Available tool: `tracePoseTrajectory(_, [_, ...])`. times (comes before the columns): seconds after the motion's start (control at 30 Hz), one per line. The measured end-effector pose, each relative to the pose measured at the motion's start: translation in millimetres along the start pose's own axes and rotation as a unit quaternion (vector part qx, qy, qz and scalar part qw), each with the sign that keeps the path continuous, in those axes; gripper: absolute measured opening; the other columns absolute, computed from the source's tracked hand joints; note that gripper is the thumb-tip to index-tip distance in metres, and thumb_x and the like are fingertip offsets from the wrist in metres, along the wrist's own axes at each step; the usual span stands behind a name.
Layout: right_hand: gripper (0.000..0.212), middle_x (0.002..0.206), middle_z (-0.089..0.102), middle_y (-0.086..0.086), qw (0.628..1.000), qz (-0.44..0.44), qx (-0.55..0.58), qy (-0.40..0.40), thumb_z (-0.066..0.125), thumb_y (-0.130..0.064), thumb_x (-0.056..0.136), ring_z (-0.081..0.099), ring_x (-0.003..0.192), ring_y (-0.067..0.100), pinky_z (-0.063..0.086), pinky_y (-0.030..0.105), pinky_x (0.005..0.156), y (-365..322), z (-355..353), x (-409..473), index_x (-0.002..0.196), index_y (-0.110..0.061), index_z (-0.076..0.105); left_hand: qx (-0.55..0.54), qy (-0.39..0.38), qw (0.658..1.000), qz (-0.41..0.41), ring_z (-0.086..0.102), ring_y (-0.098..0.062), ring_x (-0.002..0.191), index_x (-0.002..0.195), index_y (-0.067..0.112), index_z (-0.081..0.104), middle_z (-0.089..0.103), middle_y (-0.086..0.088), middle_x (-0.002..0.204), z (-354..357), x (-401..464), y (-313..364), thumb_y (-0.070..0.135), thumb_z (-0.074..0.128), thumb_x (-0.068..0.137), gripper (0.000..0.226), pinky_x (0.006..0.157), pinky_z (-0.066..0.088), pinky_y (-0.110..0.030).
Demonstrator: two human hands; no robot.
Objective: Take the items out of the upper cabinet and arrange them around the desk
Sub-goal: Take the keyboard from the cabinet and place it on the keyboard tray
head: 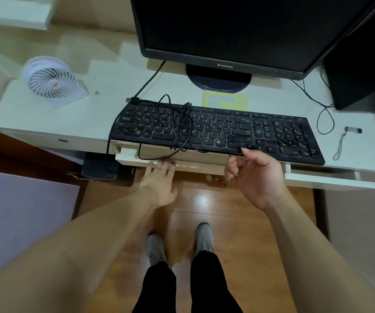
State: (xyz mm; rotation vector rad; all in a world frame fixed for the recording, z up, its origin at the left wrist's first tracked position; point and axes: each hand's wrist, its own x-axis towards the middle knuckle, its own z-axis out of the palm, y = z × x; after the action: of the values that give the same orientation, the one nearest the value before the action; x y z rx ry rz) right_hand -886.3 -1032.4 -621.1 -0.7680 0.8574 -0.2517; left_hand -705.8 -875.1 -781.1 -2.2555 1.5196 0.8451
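Observation:
A black keyboard (227, 129) lies along the front of the white desk (69, 116), its cable (179, 123) coiled loosely over the keys. My left hand (160, 181) has its fingers on the front edge of the pull-out keyboard tray (182, 159) below the desk. My right hand (254, 177) hovers just under the keyboard's front edge, fingers curled and apart, holding nothing. A small white fan (50, 79) stands at the desk's left. A yellow-green notebook (226, 101) lies behind the keyboard. A USB stick with a lanyard (351, 131) rests at the right.
A black monitor (238, 30) stands at the back centre, and a black computer tower (365, 64) at the right. A second drawer (331, 177) is pulled out at the right. A dark flat object (100, 170) sits under the desk. My feet (179, 245) stand on wooden floor.

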Motion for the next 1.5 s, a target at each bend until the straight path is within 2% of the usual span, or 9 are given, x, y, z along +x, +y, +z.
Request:
tracePoseTrajectory(0.2, [0.033, 0.056, 0.047, 0.006, 1.000, 0.000, 0.005, -0.009, 0.051, -0.028, 0.081, 0.042, 0.060, 0.023, 0.038, 0.035, 0.067, 8, 7, -11, 0.059, -0.008, 0.067, -0.004, -0.012, 1.000, 0.020, -0.017, -0.025, 0.158, 0.164, 0.014, -0.011, -0.017, -0.009, 0.172, 28, -38, 2, 0.048, 0.031, 0.097, 0.085, 0.127, -0.004, -0.054])
tracePoseTrajectory(0.77, [0.029, 0.056, 0.050, 0.006, 1.000, -0.001, 0.030, -0.006, 0.054, -0.027, 0.081, 0.045, 0.056, 0.020, 0.038, 0.034, 0.063, 59, -2, -77, 0.068, -0.003, 0.064, 0.002, -0.065, 0.998, 0.013, -0.009, -0.024, 0.160, 0.165, 0.015, -0.005, -0.009, -0.008, 0.173, 75, -128, 34, 0.044, 0.037, 0.096, 0.086, 0.128, -0.002, -0.053])
tracePoseTrajectory(0.97, [0.044, 0.058, 0.049, 0.005, 0.999, 0.013, 0.022, -0.028, 0.048, -0.023, 0.091, 0.047, 0.054, 0.018, 0.041, 0.031, 0.061, 72, -23, -101, 0.053, -0.012, 0.068, -0.146, -0.040, 0.988, -0.028, 0.010, -0.022, 0.159, 0.165, 0.015, 0.002, 0.008, -0.004, 0.174, 68, -137, 45, 0.036, 0.050, 0.095, 0.087, 0.129, 0.010, -0.043])
tracePoseTrajectory(1.03, [0.034, 0.056, 0.050, 0.005, 0.999, 0.016, 0.028, -0.033, 0.053, -0.026, 0.084, 0.048, 0.055, 0.018, 0.042, 0.031, 0.060, 78, -31, -104, 0.058, -0.010, 0.069, -0.368, 0.000, 0.925, -0.098, 0.036, -0.024, 0.150, 0.163, 0.015, 0.022, 0.032, -0.005, 0.167, 63, -140, 46, 0.028, 0.055, 0.097, 0.075, 0.122, 0.030, -0.036])
tracePoseTrajectory(1.1, [0.030, 0.056, 0.051, 0.006, 0.998, 0.029, 0.035, -0.037, 0.055, -0.027, 0.081, 0.049, 0.055, 0.018, 0.041, 0.032, 0.061, 86, -38, -106, 0.064, -0.007, 0.068, -0.597, 0.066, 0.785, -0.155, 0.061, -0.023, 0.125, 0.146, 0.010, 0.052, 0.060, -0.009, 0.145, 56, -148, 51, 0.016, 0.057, 0.098, 0.048, 0.097, 0.049, -0.032])
tracePoseTrajectory(1.23, [0.032, 0.056, 0.052, 0.007, 0.996, 0.057, 0.053, -0.043, 0.054, -0.028, 0.081, 0.050, 0.054, 0.019, 0.040, 0.034, 0.063, 104, -48, -108, 0.064, -0.007, 0.069, -0.833, 0.228, 0.480, -0.153, 0.063, -0.021, 0.068, 0.101, 0.000, 0.063, 0.073, -0.019, 0.093, 35, -180, 57, 0.006, 0.035, 0.096, 0.030, 0.056, 0.041, -0.025])
tracePoseTrajectory(1.3, [0.031, 0.056, 0.052, 0.007, 0.996, 0.066, 0.055, -0.034, 0.053, -0.028, 0.080, 0.049, 0.055, 0.020, 0.039, 0.035, 0.063, 111, -52, -105, 0.066, -0.005, 0.067, -0.865, 0.271, 0.400, -0.135, 0.057, -0.021, 0.060, 0.091, 0.008, 0.058, 0.061, -0.013, 0.079, 27, -189, 51, 0.023, 0.034, 0.097, 0.029, 0.056, 0.036, -0.029])
tracePoseTrajectory(1.37, [0.029, 0.057, 0.051, 0.007, 0.996, 0.074, 0.045, -0.028, 0.053, -0.029, 0.080, 0.048, 0.055, 0.021, 0.039, 0.035, 0.064, 116, -56, -101, 0.073, -0.002, 0.063, -0.863, 0.274, 0.404, -0.127, 0.055, -0.019, 0.056, 0.098, 0.011, 0.058, 0.055, -0.008, 0.072, 23, -190, 45, 0.038, 0.035, 0.099, 0.035, 0.054, 0.036, -0.030])
tracePoseTrajectory(1.5, [0.029, 0.059, 0.052, 0.006, 0.995, 0.087, 0.031, -0.030, 0.051, -0.029, 0.085, 0.049, 0.056, 0.020, 0.040, 0.034, 0.065, 125, -58, -92, 0.080, -0.002, 0.060, -0.819, 0.209, 0.508, -0.163, 0.049, -0.014, 0.053, 0.112, 0.007, 0.062, 0.060, -0.004, 0.062, 20, -180, 38, 0.051, 0.041, 0.104, 0.050, 0.053, 0.035, -0.028])
